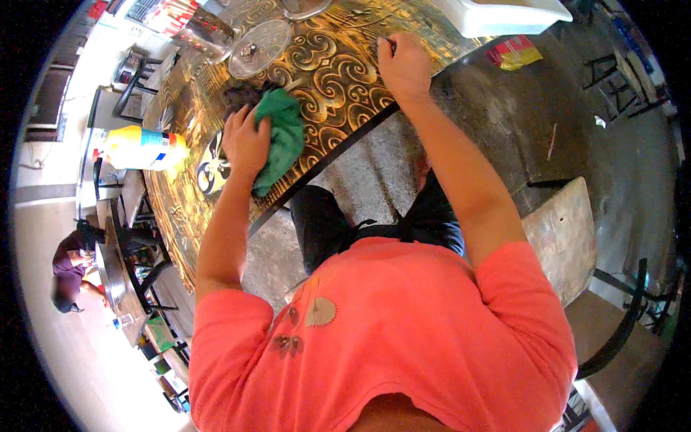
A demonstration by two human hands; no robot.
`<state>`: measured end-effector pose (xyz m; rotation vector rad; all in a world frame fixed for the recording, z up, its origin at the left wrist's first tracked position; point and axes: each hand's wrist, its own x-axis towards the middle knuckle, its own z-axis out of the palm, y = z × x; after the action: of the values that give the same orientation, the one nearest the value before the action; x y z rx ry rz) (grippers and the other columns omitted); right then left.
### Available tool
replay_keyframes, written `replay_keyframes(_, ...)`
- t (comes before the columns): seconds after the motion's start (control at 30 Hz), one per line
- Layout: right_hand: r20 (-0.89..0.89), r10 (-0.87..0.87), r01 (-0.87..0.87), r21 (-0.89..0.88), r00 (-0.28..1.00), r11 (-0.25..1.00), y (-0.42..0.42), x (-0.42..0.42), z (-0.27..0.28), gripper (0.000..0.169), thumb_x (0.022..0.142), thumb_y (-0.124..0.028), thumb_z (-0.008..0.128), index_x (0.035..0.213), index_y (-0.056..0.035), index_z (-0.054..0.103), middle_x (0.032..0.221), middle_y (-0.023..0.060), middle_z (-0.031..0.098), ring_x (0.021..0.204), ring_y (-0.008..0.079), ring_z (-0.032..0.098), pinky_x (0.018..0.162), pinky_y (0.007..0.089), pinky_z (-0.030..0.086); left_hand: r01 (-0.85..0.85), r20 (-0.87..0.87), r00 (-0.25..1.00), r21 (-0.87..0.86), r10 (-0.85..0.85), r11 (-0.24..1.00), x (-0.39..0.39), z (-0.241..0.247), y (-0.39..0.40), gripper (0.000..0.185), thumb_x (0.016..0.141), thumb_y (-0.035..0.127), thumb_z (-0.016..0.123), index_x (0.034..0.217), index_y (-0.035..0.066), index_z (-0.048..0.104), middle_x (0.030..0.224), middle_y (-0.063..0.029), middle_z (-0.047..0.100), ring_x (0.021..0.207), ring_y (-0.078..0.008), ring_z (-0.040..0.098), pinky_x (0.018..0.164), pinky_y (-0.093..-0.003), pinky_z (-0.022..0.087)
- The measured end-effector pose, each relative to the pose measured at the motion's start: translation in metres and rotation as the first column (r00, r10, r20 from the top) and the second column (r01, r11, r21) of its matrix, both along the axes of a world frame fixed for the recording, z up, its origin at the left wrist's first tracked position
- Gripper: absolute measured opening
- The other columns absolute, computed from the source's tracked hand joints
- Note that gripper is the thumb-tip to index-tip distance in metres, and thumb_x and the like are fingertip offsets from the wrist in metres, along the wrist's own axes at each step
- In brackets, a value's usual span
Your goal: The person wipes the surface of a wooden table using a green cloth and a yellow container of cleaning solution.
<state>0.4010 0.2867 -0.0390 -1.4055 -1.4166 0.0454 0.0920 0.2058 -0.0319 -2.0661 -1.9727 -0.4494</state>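
My left hand (pixel 245 143) is on the patterned table (pixel 334 110), its thumb and fingers around the edge of a bunched green cloth (pixel 283 140). A dark, shaggy bunch (pixel 240 97) lies just beyond its fingertips; what it is I cannot tell. Beside that hand is a card or packet with a black and cream design (pixel 213 167). My right hand (pixel 405 65) rests at the table's near edge with curled fingers. Something small and dark shows by its thumb, and whether the hand grips it is unclear.
A yellow-labelled bottle (pixel 146 148) stands at the left. Farther back are a clear plastic lid (pixel 259 48) and a container of wrapped sticks (pixel 208 35). A white tub (pixel 507 16) is at the right corner, a red-yellow packet (pixel 514 52) beyond the edge. A person (pixel 70 264) is at another table.
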Motion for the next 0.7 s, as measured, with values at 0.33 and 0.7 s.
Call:
replay_keyframes(0.33,0.229,0.115,-0.083,-0.141,0.967,0.986,0.000,0.001,0.005,0.030,0.087,-0.031,0.056,0.089,-0.0020,0.063,0.092,0.0179,0.062,0.090,0.0359,0.059,0.084,0.0457,0.047,0.151,0.105,0.982,0.073,-0.158,0.986,0.092,0.003,0.021,0.039,0.086,0.038,0.055,0.119,0.019,0.064,0.129,-0.0100,0.056,0.127,-0.0359,0.043,0.104,-0.0506,0.033)
replay_keyframes(0.7,0.347,0.158,-0.138,-0.081,0.924,0.987,0.010,0.014,-0.011,0.034,0.088,-0.031,0.059,0.100,0.0001,0.062,0.104,0.0194,0.062,0.098,0.0364,0.058,0.089,0.0434,0.045,0.031,0.199,0.980,-0.015,-0.028,0.999,0.053,0.009,-0.060,0.037,0.087,0.032,0.057,0.120,0.019,0.061,0.133,-0.0056,0.053,0.129,-0.0359,0.040,0.106,-0.0494,0.032)
